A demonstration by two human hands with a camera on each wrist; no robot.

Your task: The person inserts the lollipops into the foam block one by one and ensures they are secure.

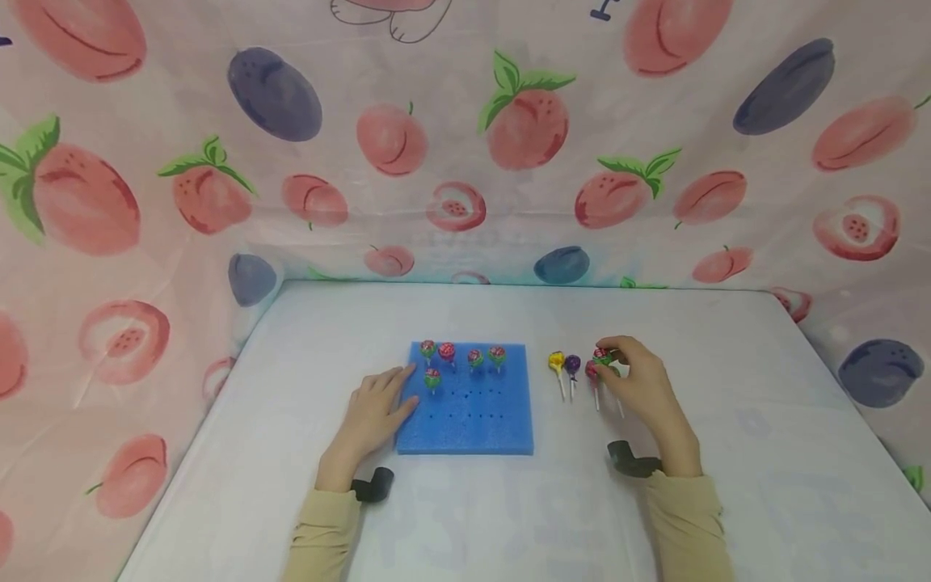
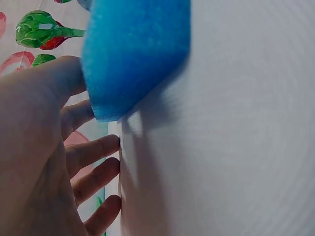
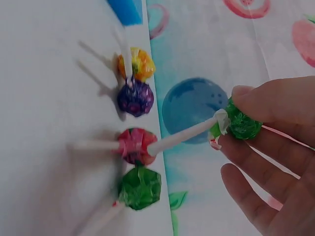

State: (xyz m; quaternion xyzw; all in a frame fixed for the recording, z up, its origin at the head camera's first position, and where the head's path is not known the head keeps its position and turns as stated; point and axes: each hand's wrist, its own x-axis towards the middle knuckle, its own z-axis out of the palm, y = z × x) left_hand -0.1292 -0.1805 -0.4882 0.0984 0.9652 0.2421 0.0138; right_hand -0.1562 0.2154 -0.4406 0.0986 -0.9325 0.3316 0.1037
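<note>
1. Your left grip (image 1: 374, 412), centre-left of the head view, has its fingers extended and spread. It is curled round nothing; thumb and forefinger touch the left edge of the square, blue foam board (image 1: 465, 439).
2. The board lies on the white-covered bench (image 1: 480, 525), near the middle of the frame, with rows of small holes. Four ball-shaped, wrapped lollipops (image 1: 475, 357) stand along its upper edge; a fifth, a red-and-green lollipop (image 1: 432, 378), stands below them at upper left.
3. Your right grip (image 1: 643, 384), right of centre, is nearly closed: thumb and fingers pinch the wrapped head of a green-and-red lollipop (image 3: 244, 125). In the right wrist view, its white stick points toward the lower left.
4. Right of the board in the head view are four more lollipops, from left to right: yellow (image 1: 556, 359), purple (image 1: 572, 364), pinkish red (image 3: 134, 158) and green (image 3: 141, 189). The last is partly hidden by your fingers in the head view.
5. A fruit-printed pale fabric backdrop (image 1: 436, 77) fills the upper frame.
</note>
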